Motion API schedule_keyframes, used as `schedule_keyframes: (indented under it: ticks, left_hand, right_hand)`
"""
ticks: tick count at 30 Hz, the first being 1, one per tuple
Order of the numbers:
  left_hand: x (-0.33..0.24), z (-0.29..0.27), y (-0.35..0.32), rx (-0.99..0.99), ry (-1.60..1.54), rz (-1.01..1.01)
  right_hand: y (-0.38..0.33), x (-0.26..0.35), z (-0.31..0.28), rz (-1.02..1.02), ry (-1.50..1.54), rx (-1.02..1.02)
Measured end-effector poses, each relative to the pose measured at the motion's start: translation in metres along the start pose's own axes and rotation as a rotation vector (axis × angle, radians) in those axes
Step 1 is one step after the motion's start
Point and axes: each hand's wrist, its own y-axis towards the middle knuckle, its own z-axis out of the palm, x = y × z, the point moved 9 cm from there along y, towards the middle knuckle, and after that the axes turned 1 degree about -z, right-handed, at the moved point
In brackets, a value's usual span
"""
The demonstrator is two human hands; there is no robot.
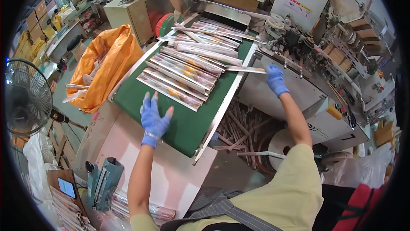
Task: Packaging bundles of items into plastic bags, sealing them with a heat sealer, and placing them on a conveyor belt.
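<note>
Long, flat printed packets (pixel 181 74) with pale edges lie in overlapping rows across a green conveyor belt (pixel 179 124). My left hand (pixel 154 119), in a blue glove, is over the belt's near left part with its fingers spread and nothing in them. It is just short of the nearest packet. My right hand (pixel 276 79), also gloved in blue, is out past the belt's right rail. Its fingers are closed on the end of a narrow pale strip (pixel 245 69), whose other end reaches back over the rail to the packets.
An orange sack (pixel 100 69) with pale scraps stands left of the belt. Machinery with rollers (pixel 294 39) lines the right side. Loose strips (pixel 245 133) are heaped below the belt's right edge. At the near left are a fan (pixel 27 96) and a blue-grey sealer (pixel 104 184).
</note>
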Motion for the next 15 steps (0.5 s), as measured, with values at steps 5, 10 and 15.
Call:
schedule_keyframes:
  ticks: [5,10,15]
  left_hand:
    - [-0.015,0.041,0.050,-0.027,0.028,-0.164]
    - [-0.019,0.051,0.069,-0.125,0.113,-0.281]
    - [-0.027,0.047,0.069,-0.149,0.185,-0.365]
  right_hand:
    - [-0.075,-0.078,-0.064,0.190,-0.129,-0.122]
    - [-0.034,-0.060,-0.082,0.294,0.138,-0.396]
    - [0.089,0.079,-0.018,0.042,0.192,0.064]
